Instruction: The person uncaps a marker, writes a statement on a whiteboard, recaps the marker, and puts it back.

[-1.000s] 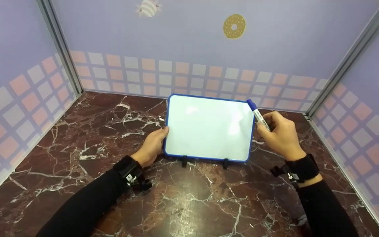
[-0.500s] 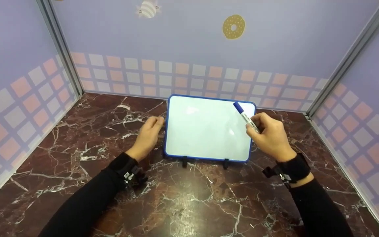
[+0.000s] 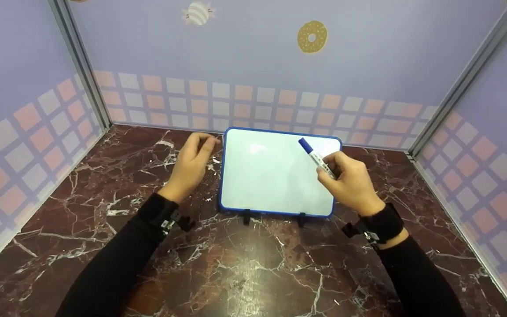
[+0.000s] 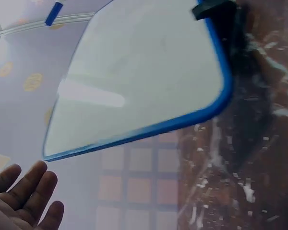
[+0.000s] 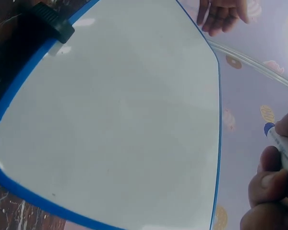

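A blank whiteboard (image 3: 271,176) with a blue frame stands propped up, its lower edge resting in two black feet (image 3: 247,216). My right hand (image 3: 350,182) pinches a white marker (image 3: 321,164) between thumb and fingers in front of the board's right part. The marker's blue cap (image 3: 305,145) points up and to the left, and is on. Beside the board's upper left corner is my left hand (image 3: 189,163), holding nothing. In the left wrist view its loosely bent fingers (image 4: 36,184) are close to the frame's corner.
The board stands on a dark red marbled table (image 3: 253,273). Behind it rises a lilac wall panel (image 3: 253,48) with checks and sweets printed on it. Side panels with grey metal corner posts (image 3: 82,61) close in the left and right.
My left hand has let go of the board's left edge and risen along it to the upper corner. My right hand has moved left with the marker, from beside the board to before it.
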Available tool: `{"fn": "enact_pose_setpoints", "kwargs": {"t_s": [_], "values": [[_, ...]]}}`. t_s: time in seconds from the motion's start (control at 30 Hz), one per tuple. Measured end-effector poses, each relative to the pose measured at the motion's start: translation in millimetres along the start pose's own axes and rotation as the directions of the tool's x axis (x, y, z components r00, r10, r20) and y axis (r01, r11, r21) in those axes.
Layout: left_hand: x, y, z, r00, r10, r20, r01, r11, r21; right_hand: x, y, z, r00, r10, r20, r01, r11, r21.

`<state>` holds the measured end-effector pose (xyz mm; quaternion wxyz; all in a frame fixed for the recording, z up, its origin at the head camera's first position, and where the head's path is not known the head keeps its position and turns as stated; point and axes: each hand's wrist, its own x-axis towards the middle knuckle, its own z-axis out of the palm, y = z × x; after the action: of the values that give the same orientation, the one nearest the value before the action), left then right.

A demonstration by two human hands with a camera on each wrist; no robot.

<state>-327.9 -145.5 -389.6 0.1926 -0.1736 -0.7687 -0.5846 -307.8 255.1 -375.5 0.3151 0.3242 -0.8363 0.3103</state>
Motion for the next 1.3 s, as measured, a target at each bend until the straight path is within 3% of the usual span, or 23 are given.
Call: {"fn": "enact_pose_setpoints", "kwargs": {"t_s": [0.13,0.4,0.57,0.9,1.17,1.3], "values": [[3.0,9.5,4.6,0.998,0.059,0.030,-0.058,0.998,-0.020,3,-5,6.2,1.000,-0.016,0.006,0.016,1.000,0.004],[1.6,30.1,31.5,0.980,0.136,0.145,-0.146,0.987,0.061,6,-15,18.5,0.999,-0.037,0.031,0.035,0.998,0.044],[1.2,38.4,48.3,0.968,0.174,0.183,-0.199,0.971,0.134,8,-22,25.0,0.996,-0.071,0.048,0.068,0.996,0.061],[-8.5,42.7,68.9,0.946,0.156,0.283,-0.175,0.984,0.042,7,-37,39.5,0.983,-0.156,0.095,0.143,0.981,0.133],[-16.1,41.7,74.2,0.921,0.154,0.359,-0.191,0.979,0.071,4,-45,46.7,0.964,-0.250,0.095,0.235,0.961,0.146],[-17.1,41.3,75.4,0.919,0.165,0.358,-0.217,0.970,0.109,3,-46,47.5,0.959,-0.263,0.103,0.246,0.957,0.151]]}}
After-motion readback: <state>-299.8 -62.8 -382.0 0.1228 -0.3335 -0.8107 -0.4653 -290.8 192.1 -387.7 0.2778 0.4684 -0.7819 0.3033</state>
